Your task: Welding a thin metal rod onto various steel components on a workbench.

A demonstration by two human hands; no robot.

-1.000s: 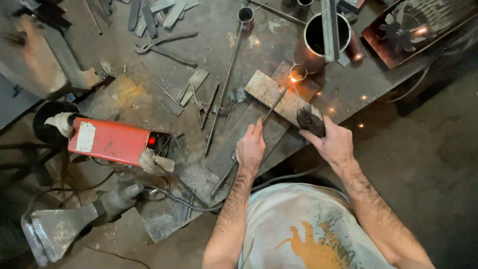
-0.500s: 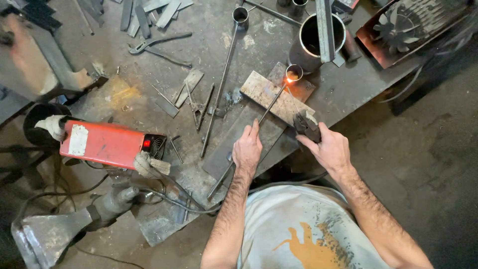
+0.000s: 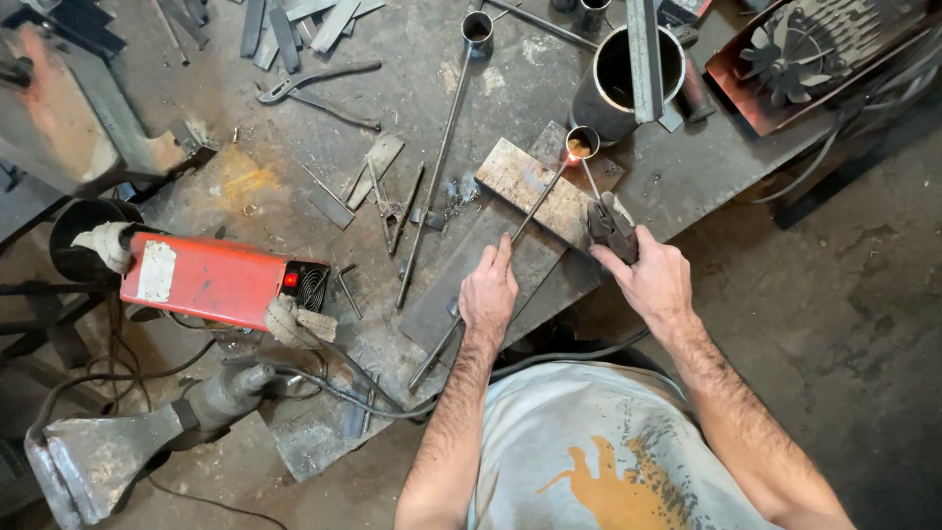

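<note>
So the left hand point(image 3: 489, 292) is lying palm down on a long thin metal rod point(image 3: 491, 267), fingers stretched out along it and pressed together, pinning it flat rather than wrapping around it. The rod runs diagonally across the counter point(image 3: 432, 79), from near the person's body up to a small ring of pipe point(image 3: 582, 142) at its far end. There's an orange glow right where rod and ring meet.

The right hand point(image 3: 653, 280) is closed tight around a dark welding holder point(image 3: 610, 226), knuckles up, and a thin welding stick point(image 3: 589, 179) pokes out of it toward that glowing spot. Both hands sit close together, the right one just beside the left.

Under the rod there's a flat rusty plate point(image 3: 525, 182), itself lying on a bigger dark steel sheet point(image 3: 471, 285). Just past the ring stands a wide black pipe section point(image 3: 613, 83) with a flat bar resting across its top. A second long rod with a ring end point(image 3: 442, 162) lies off to the left, well apart from the hands. Further left is a red welding machine point(image 3: 211, 280) with cables trailing off it, plus pliers point(image 3: 314, 83) and loose metal scraps scattered over the counter
</note>
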